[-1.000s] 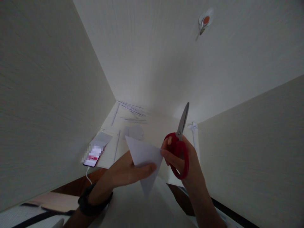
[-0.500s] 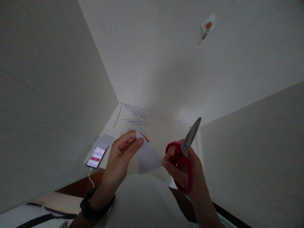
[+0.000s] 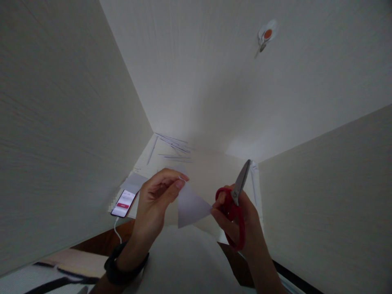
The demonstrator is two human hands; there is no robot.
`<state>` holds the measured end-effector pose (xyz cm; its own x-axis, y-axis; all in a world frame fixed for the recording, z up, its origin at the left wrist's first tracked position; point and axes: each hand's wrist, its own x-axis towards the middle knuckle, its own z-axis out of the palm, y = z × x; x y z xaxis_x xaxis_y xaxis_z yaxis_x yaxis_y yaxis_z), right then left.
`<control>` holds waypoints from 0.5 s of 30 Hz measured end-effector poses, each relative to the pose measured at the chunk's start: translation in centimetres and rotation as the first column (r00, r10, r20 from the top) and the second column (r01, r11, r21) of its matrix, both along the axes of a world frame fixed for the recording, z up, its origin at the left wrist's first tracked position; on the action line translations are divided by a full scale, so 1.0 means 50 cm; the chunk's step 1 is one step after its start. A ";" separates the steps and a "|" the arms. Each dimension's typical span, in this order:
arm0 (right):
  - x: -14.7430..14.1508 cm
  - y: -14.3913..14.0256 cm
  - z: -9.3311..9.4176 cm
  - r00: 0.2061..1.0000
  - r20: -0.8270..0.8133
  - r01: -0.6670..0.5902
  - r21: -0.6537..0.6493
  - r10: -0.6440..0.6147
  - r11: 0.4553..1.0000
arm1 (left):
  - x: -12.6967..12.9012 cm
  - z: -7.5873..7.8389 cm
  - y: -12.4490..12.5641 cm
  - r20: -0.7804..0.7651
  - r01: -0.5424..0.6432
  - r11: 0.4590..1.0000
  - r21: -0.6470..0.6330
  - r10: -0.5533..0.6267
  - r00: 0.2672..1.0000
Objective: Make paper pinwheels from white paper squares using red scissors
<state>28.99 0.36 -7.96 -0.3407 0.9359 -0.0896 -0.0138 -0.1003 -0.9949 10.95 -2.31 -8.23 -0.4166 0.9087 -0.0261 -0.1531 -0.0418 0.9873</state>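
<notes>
Paper (image 3: 191,206) hangs pinched between both my hands: left hand (image 3: 159,194) nips its top corner at 12 o'clock, right hand (image 3: 235,216) grips its 3 o'clock corner while closed around red scissors (image 3: 234,208), blades shut and pointed away, keeping the sheet taut above the worktop (image 3: 208,171).

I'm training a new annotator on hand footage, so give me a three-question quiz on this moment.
1. True or false: the right hand holds red-handled scissors with the blades shut.
2. Which thing do both hands touch?
A. the phone
B. the white paper piece
C. the cable
3. Fill in: the lit phone lies on the table to the ____ of the left hand.

Key:
1. True; the blades point up and away.
2. B, the white paper piece, pinched at its top by the left hand and at its right corner by the right.
3. left
</notes>
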 end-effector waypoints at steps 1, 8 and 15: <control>-0.001 0.002 0.001 0.999 0.006 0.032 0.004 -0.032 0.999 | -0.002 -0.001 -0.001 -0.024 0.002 1.000 0.017 -0.002 1.000; -0.004 0.021 0.008 0.960 -0.095 0.267 0.042 -0.262 0.963 | 0.000 0.009 -0.015 0.003 0.213 0.959 0.188 -0.217 0.976; 0.009 0.023 0.004 0.931 -0.221 0.322 0.115 -0.292 0.940 | 0.005 0.009 -0.014 0.001 0.286 0.935 0.208 -0.293 0.956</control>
<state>29.44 1.53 -7.76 -0.0315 0.9949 0.0957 -0.2181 0.0866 -0.9721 11.18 -3.01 -7.76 -0.1365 0.9771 0.1632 -0.2194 -0.1904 0.9569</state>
